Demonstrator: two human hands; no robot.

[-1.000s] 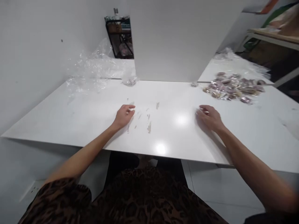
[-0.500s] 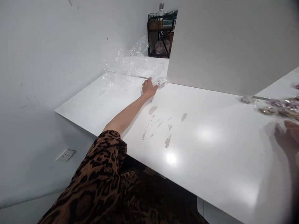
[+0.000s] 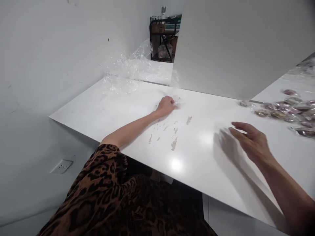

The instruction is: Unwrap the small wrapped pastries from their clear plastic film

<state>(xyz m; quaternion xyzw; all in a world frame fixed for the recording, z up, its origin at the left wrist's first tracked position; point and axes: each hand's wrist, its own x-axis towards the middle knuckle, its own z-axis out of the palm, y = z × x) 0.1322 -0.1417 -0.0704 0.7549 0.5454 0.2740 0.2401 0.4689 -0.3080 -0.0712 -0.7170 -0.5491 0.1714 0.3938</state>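
Note:
My left hand (image 3: 166, 105) is closed on a small clear plastic packet (image 3: 178, 101), just above the white tabletop (image 3: 137, 111). Blur hides what the packet contains. Over the right half of the table hovers my right hand (image 3: 253, 141), its thumb and fingers apart with nothing visible between them. Its shadow falls to the left on the surface. Beyond it lies a pile of small items in clear wrappers (image 3: 292, 112), some reddish and some brownish. One wrapped piece (image 3: 244, 103) sits apart at the left of this pile.
Crumpled clear plastic film (image 3: 128, 70) lies at the back left by the wall. A tall grey-white panel (image 3: 228, 49) rises behind the table. Past it stands a black metal rack (image 3: 161, 34) with boxes and a bottle. Worn patches (image 3: 174, 143) mark the tabletop.
My left hand has drawn the small packet from the table's back edge towards me and slightly right. My right hand has moved left, away from the wrapped pile. The view has shifted slightly right.

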